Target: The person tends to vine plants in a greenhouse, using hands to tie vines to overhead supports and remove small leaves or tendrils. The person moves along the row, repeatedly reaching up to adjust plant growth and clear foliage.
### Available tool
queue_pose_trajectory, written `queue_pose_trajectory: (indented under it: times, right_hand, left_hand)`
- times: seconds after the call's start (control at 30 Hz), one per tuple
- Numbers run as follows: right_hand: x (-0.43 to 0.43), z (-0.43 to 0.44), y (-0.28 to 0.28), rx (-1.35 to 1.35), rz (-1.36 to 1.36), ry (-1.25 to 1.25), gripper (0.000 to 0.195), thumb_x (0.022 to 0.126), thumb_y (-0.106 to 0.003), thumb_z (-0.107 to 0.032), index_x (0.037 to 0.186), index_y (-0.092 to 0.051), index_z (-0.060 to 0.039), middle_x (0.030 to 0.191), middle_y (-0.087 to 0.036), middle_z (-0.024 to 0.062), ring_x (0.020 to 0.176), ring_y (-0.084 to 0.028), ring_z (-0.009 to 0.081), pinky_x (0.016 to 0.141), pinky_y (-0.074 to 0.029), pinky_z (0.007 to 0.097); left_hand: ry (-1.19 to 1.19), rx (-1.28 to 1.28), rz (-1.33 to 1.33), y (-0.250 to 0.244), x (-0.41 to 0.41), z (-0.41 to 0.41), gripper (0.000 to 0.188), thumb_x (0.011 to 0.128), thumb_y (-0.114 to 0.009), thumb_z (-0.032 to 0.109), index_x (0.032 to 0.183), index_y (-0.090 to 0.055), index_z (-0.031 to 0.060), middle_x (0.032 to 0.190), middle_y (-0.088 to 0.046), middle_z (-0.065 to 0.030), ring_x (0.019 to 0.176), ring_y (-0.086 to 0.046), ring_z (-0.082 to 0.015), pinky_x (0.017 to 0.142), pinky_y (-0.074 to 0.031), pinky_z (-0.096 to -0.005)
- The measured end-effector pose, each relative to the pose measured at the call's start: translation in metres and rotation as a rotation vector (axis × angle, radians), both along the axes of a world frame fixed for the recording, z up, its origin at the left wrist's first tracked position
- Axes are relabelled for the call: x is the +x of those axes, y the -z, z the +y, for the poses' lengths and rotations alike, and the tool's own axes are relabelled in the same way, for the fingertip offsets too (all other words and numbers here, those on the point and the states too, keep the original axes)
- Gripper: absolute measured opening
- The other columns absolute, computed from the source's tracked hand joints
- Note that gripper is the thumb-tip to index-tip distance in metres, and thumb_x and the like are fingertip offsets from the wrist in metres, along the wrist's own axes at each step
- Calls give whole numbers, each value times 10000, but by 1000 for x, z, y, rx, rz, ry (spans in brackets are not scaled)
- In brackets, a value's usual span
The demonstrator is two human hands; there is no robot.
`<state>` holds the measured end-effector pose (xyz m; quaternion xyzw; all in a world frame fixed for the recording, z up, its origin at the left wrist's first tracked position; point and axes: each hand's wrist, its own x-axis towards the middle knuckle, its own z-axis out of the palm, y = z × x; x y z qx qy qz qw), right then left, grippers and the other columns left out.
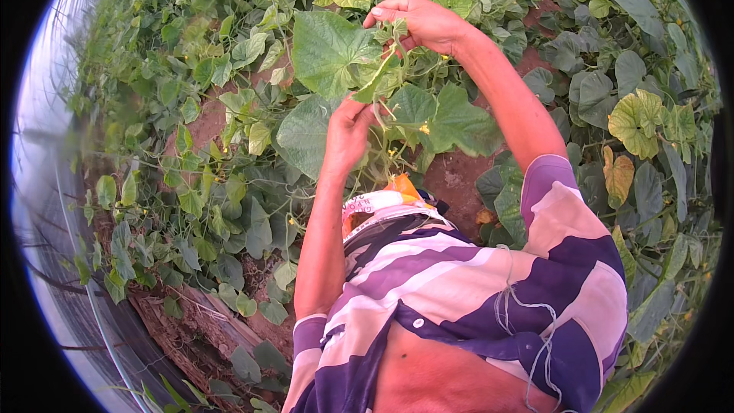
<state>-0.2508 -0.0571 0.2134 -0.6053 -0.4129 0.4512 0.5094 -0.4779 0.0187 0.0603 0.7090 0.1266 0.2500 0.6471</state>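
Note:
My left hand (pixel 350 132) is raised before me, thumb and fingers closed on a stem of a cucumber-like vine (pixel 395 69), just under a small folded leaf. Above it and to the right, my right hand (pixel 421 23) reaches round the vine's upper tip, with the fingers partly behind young leaves; whether they grip it is hard to see. A broad green leaf (pixel 330 51) spreads left of the tip, and another leaf (pixel 461 123) lies below my right forearm. A small yellow flower (pixel 424 128) shows near the lower stems.
Dense vines surround me, with yellowing leaves (pixel 636 123) at the right. A printed sack (pixel 373 206) is at my waist. Loose pale strings (pixel 545 327) hang over my striped shirt. Plastic sheeting (pixel 51 212) with a curved pipe (pixel 94 304) borders the left side. Bare soil (pixel 459 178) shows between plants.

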Motion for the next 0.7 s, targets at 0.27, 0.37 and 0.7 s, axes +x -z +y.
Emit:
queue_pose_trajectory:
  times: [0.27, 0.37, 0.7]
  right_hand:
    - [-8, -28, 31, 270, 117, -395, 932, 909, -608, -683, 1489, -429, 23, 1358, -568, 143, 1151, -627, 223, 1022, -481, 380]
    - [-14, -44, 35, 343, 282, -373, 1116, 764, -799, -646, 1523, -345, 35, 1339, -590, 139, 1228, -593, 243, 1036, -480, 395]
    - [-30, -35, 118, 638, 1190, 160, 697, 940, -669, -462, 1474, -434, -80, 1267, -593, 140, 1181, -559, 286, 941, -453, 422]
  left_hand:
    - [32, 49, 59, 0, -8, 11, 210, 1046, -552, 81, 1179, -676, -22, 971, -708, -77, 779, -642, -123, 734, -531, -273]
    - [78, 44, 52, -11, -9, 11, 211, 1045, -544, 73, 1179, -672, -28, 989, -672, -75, 768, -640, -128, 725, -532, -276]
    - [74, 2, 114, -11, 7, 3, 164, 1021, -584, 97, 1075, -672, -30, 987, -621, -58, 826, -649, -138, 737, -532, -276]
